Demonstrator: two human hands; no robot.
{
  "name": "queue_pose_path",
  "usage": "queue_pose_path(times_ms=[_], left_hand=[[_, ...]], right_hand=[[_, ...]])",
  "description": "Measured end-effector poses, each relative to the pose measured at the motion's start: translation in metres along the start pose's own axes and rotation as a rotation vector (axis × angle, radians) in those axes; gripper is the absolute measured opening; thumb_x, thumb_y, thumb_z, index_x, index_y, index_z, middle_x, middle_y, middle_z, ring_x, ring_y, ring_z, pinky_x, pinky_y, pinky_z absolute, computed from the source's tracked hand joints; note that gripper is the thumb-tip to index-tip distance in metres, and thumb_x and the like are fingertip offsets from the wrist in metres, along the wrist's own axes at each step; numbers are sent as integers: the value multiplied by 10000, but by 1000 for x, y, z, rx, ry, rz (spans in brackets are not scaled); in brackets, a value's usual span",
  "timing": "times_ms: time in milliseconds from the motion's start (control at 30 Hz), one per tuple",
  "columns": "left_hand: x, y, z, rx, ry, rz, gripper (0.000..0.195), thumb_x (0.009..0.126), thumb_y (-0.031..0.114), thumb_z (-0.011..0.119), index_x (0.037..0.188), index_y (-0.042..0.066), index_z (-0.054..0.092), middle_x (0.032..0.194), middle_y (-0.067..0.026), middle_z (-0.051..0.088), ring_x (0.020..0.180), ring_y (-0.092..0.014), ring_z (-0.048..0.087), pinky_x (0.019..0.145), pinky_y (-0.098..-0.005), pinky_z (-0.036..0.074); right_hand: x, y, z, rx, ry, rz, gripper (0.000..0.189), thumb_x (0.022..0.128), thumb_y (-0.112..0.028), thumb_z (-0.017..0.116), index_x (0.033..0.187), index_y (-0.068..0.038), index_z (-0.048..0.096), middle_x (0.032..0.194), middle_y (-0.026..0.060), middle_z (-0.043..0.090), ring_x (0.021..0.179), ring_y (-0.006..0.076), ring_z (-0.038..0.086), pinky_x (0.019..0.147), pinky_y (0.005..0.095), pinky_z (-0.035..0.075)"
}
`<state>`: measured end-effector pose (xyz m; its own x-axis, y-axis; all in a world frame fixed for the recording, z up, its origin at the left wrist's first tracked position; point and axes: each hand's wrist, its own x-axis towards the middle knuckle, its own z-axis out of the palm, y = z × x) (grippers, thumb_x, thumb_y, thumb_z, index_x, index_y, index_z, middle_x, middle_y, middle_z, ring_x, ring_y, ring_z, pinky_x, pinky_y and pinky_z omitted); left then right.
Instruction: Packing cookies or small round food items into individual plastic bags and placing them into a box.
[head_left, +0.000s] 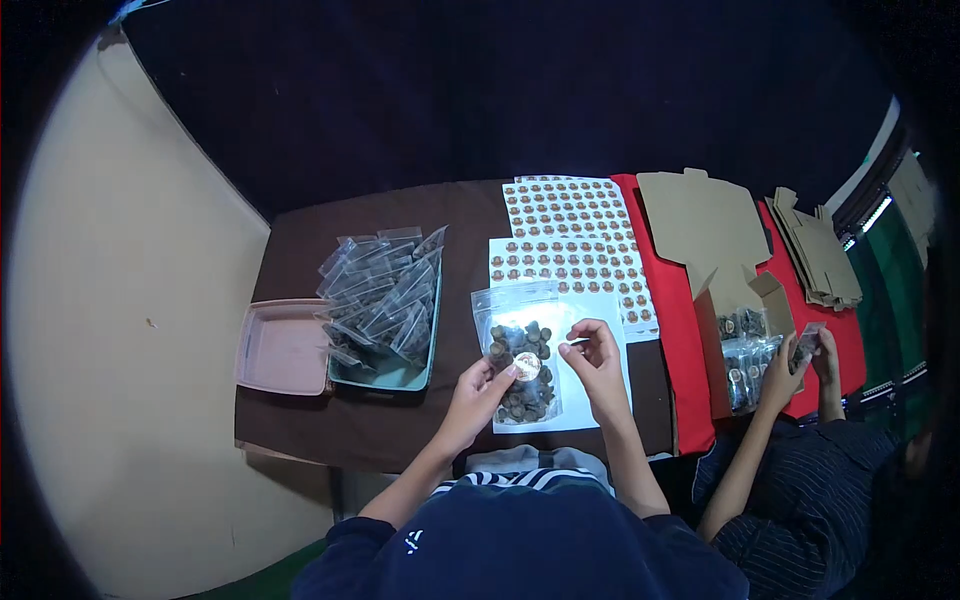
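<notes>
My left hand (480, 397) grips the left side of a clear zip-top plastic bag (538, 405) filled with small dark round pieces. Its thumb lies on the edge of a round sticker (527, 366) on the bag's front. To the right of the bag, my right hand (598, 366) is raised with thumb and forefinger curled near each other; I cannot tell whether something small sits between them. Beneath the bag and both hands lies a white sheet of round stickers (592, 259), its upper rows still carrying stickers and its lower part bare.
More sticker sheets (566, 206) lie behind. Left are a teal basket (382, 381) heaped with filled bags (382, 292) and a pink basket (285, 349). At right, a co-worker's hands (784, 375) hold a small bag over a cardboard box (705, 360) on red cloth, near flattened boxes (814, 251).
</notes>
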<state>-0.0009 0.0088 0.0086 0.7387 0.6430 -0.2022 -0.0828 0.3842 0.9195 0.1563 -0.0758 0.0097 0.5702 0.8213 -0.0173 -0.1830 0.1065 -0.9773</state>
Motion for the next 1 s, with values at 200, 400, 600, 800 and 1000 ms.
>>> queue_pose_path(times_ms=[200, 400, 600, 800, 1000], left_hand=[[2, -5, 3, -53, -35, 8, 306, 890, 147, 536, 1134, -32, 490, 1033, -78, 569, 926, -90, 538, 820, -232, 434], [2, -8, 7, -22, 3, 74, 279, 882, 147, 554, 1094, -30, 523, 970, -54, 593, 861, -75, 554, 769, -227, 454], [2, 0, 5, -20, -27, 78, 273, 883, 153, 554, 1089, -25, 534, 964, -51, 597, 860, -69, 553, 755, -220, 456], [3, -4, -2, -21, -55, 29, 305, 885, 182, 557, 1106, -24, 523, 969, -56, 595, 864, -65, 551, 749, -216, 456], [-2, -4, 4, 22, -126, 28, 380, 849, 82, 587, 1182, -32, 444, 1074, -69, 546, 959, -106, 541, 829, -253, 458]], right_hand=[[-6, 9, 11, 105, -67, 68, 369, 816, -96, 620, 1131, -23, 442, 1021, 62, 498, 913, 107, 500, 794, 236, 422], [-11, 13, 21, -68, -128, -33, 327, 845, -140, 593, 1105, 21, 476, 966, 60, 571, 895, 103, 528, 815, 252, 423], [-11, 14, 20, -69, -138, -79, 276, 878, -169, 549, 1071, 23, 506, 937, 54, 574, 885, 98, 521, 773, 254, 428], [-7, 14, 8, 44, -199, 141, 281, 907, -167, 507, 1121, 14, 488, 924, 29, 568, 894, 70, 509, 760, 223, 422], [-11, 13, 20, -87, -125, 1, 335, 808, -124, 633, 1083, 10, 495, 969, 53, 577, 896, 83, 525, 798, 247, 423]])
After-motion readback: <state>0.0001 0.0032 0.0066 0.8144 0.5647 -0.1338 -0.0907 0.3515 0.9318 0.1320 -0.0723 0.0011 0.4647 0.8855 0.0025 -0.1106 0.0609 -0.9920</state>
